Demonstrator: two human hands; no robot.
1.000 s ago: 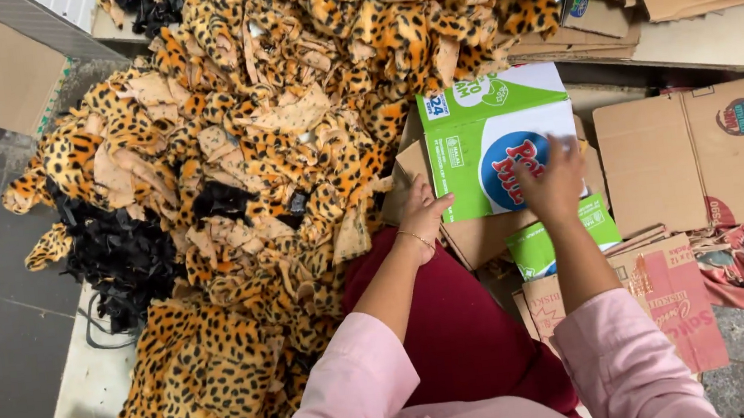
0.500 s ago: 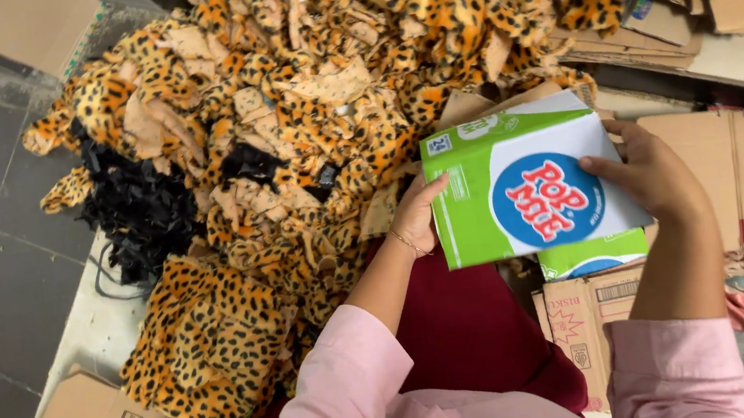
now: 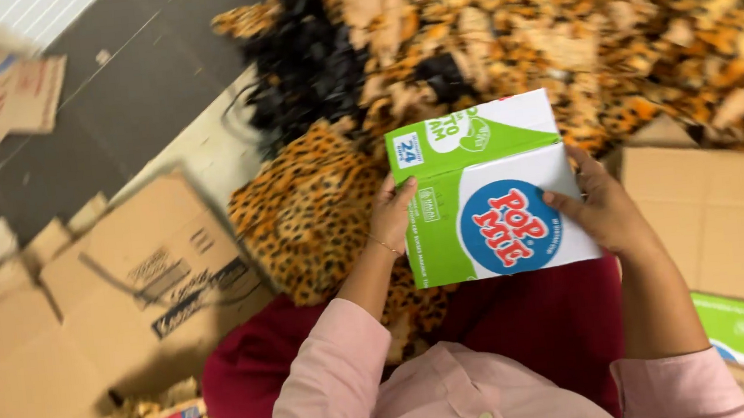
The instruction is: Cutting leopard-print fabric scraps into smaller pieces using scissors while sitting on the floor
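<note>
I hold a flattened green and white carton [image 3: 488, 184] with a blue round mark above my lap. My left hand [image 3: 394, 216] grips its left edge, thumb on the face. My right hand [image 3: 603, 205] holds its right side, fingers spread over the white panel. Under and behind the carton lies a big heap of leopard-print fabric pieces [image 3: 555, 37], mixed with brown cardboard scraps. A leopard-print piece [image 3: 308, 210] lies just left of my left hand. My sleeves are pink and my lap is dark red.
A pile of black straps [image 3: 309, 70] lies at the heap's left edge. Flattened brown cartons [image 3: 125, 287] cover the floor at the left, and more cardboard [image 3: 709, 213] lies at the right. Another green carton [image 3: 743, 328] sits by my right elbow. Dark tiled floor [image 3: 134, 95] lies beyond.
The carton has been lifted off the stack and brought toward my lap, held in both hands. The view has swung left, so the floor cartons at the left now show.
</note>
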